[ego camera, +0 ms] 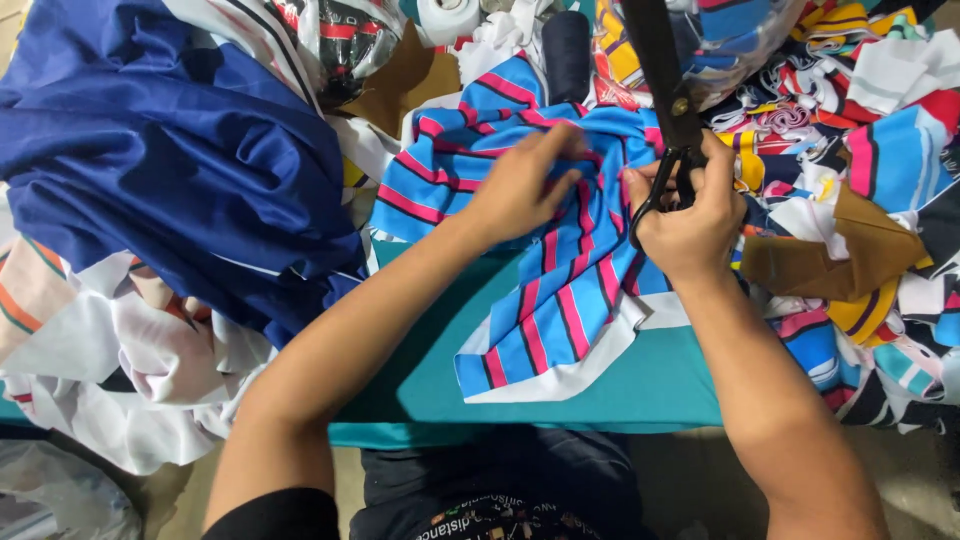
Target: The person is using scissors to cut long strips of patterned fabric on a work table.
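On the teal-covered table point(620, 390), a blue piece of fabric with pink, black-edged stripes and a white border point(560, 300) lies spread and rumpled in front of the person, its lower corner reaching toward the near edge of the table and its upper part bunched between the two hands. The left hand point(525, 185) rests palm-down on the upper middle of the striped fabric, its grip pressed together on a fold of the cloth, with fingertips pinching the material just beside the scissors. The right hand point(690, 215) sits to the right of it, its grip closed through the dark handles of a large pair of black scissors point(665, 110), whose long blades point away from the person toward the top of the view; whether the blades are parted I cannot tell, since they run as one dark bar. The scissors' handles touch the right edge of the striped fabric where the two hands nearly meet. To the left, a big heap of dark blue cloth point(170, 150) is piled over white and pale printed pieces point(130, 370) that hang off the table's edge. To the right, a mound of mixed offcuts point(860, 130) in blue, pink, yellow, white and black lies heaped, with a brown scrap point(830, 255) on top near the right wrist. A white roll point(447, 17) stands at the far edge.
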